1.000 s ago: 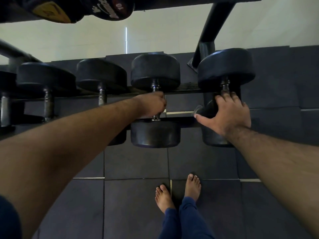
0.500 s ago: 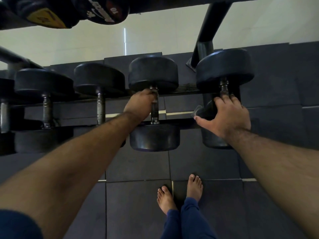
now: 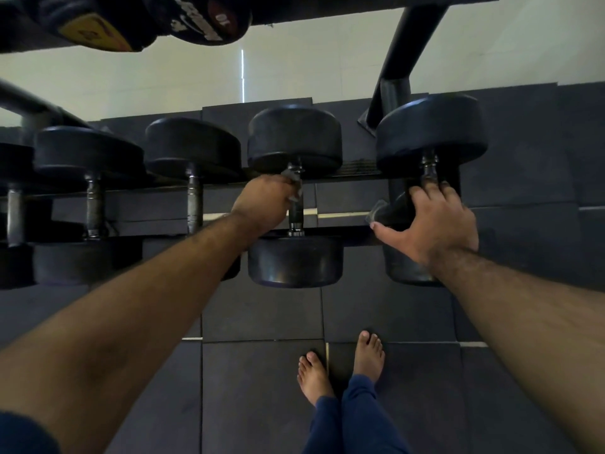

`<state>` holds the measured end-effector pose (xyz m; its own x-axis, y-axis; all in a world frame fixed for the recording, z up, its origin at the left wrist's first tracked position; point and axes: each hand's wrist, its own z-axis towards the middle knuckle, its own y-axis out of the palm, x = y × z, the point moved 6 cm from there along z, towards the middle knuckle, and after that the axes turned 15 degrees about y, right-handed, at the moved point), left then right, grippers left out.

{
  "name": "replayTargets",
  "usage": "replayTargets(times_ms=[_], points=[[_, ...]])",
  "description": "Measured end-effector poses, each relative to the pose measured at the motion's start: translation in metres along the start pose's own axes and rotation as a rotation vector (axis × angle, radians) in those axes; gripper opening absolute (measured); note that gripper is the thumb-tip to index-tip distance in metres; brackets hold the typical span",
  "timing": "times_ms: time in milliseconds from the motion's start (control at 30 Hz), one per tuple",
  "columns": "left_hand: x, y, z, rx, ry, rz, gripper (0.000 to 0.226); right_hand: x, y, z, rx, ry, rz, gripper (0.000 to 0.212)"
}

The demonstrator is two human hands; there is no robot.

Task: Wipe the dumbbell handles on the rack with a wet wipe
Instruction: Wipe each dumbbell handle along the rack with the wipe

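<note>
Several black dumbbells lie across the two rails of the rack [image 3: 353, 231]. My left hand [image 3: 262, 204] grips a crumpled grey wet wipe [image 3: 293, 183] against the far end of the steel handle [image 3: 296, 217] of the third dumbbell [image 3: 294, 139]. The near half of that handle is bare. My right hand [image 3: 432, 221] holds a dark packet [image 3: 389, 211] between thumb and fingers over the rightmost dumbbell [image 3: 429, 132]. Its fingertips touch that dumbbell's handle [image 3: 429, 167], which is mostly hidden beneath the hand.
Two more dumbbell handles [image 3: 194, 201] [image 3: 94, 204] show to the left. An upper shelf with dumbbells [image 3: 203, 18] hangs overhead, and a slanted rack post [image 3: 402, 57] rises behind. My bare feet [image 3: 340, 368] stand on dark floor mats.
My left hand has slid off the middle of the handle, toward the left and the far end, with the wipe now showing at its fingertips. My right hand has stayed put.
</note>
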<state>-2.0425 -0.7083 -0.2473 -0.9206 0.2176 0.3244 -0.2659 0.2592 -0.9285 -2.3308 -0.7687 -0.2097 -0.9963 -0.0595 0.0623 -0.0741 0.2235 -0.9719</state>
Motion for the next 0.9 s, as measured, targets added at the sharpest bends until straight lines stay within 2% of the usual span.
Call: replayTargets(times_ms=[67, 100, 133, 167, 233, 267, 300, 367, 400, 467, 567, 600, 633, 700, 767, 800, 833, 867, 900], points=[[-0.008, 0.002, -0.014, -0.162, 0.021, -0.129, 0.027, -0.001, 0.001, 0.000, -0.005, -0.005, 0.003, 0.113], [-0.010, 0.002, -0.020, -0.184, 0.001, -0.201, 0.026, 0.000, 0.001, 0.000, -0.008, -0.005, 0.002, 0.113], [-0.014, 0.000, -0.026, -0.135, -0.065, -0.273, 0.025, 0.000, 0.001, 0.001, -0.009, -0.004, 0.001, 0.112], [-0.023, -0.001, -0.031, -0.023, -0.188, -0.352, 0.024, 0.000, 0.000, 0.000, -0.008, -0.004, 0.000, 0.111], [-0.043, 0.002, -0.040, 0.217, -0.532, -0.463, 0.020, 0.000, -0.001, -0.001, 0.001, -0.003, 0.007, 0.109], [-0.049, 0.013, -0.042, 0.287, -0.705, -0.618, 0.017, 0.000, -0.002, -0.001, 0.005, -0.003, 0.010, 0.108], [-0.049, 0.028, -0.037, 0.351, -0.819, -0.870, 0.015, 0.000, -0.002, -0.001, 0.007, -0.002, 0.010, 0.108], [-0.037, 0.052, -0.012, 0.398, -0.839, -1.363, 0.031, 0.000, -0.001, 0.000, 0.005, 0.003, 0.006, 0.108], [-0.032, 0.060, -0.003, 0.370, -0.809, -1.472, 0.039, 0.000, -0.001, 0.000, 0.004, 0.006, 0.005, 0.108], [-0.030, 0.069, -0.003, 0.225, -0.790, -1.495, 0.042, 0.000, 0.000, 0.000, 0.002, 0.007, 0.003, 0.108], [-0.047, 0.083, -0.031, -0.236, -0.713, -1.260, 0.032, 0.000, 0.000, 0.000, -0.007, 0.007, 0.010, 0.109], [-0.054, 0.084, -0.037, -0.333, -0.695, -1.193, 0.031, 0.000, 0.001, 0.000, -0.006, 0.005, 0.013, 0.109], [-0.058, 0.082, -0.035, -0.322, -0.687, -1.179, 0.031, 0.000, 0.001, 0.000, -0.001, 0.004, 0.012, 0.109], [-0.060, 0.060, -0.015, -0.073, -0.659, -1.208, 0.030, 0.000, 0.001, 0.001, 0.005, 0.000, 0.008, 0.109], [-0.050, 0.051, 0.007, 0.146, -0.635, -1.433, 0.028, 0.000, 0.002, 0.000, 0.003, 0.000, 0.005, 0.109], [-0.048, 0.060, 0.012, 0.162, -0.692, -1.545, 0.036, 0.000, 0.002, 0.000, 0.006, 0.003, 0.002, 0.108], [-0.045, 0.073, 0.010, 0.104, -0.757, -1.585, 0.044, 0.000, 0.002, 0.000, 0.010, 0.006, -0.004, 0.107], [-0.040, 0.080, 0.003, -0.030, -0.775, -1.532, 0.048, 0.000, 0.002, 0.000, 0.013, 0.009, -0.011, 0.107], [-0.032, 0.083, -0.005, -0.231, -0.732, -1.409, 0.047, 0.001, 0.003, 0.000, 0.012, 0.012, -0.018, 0.107]])
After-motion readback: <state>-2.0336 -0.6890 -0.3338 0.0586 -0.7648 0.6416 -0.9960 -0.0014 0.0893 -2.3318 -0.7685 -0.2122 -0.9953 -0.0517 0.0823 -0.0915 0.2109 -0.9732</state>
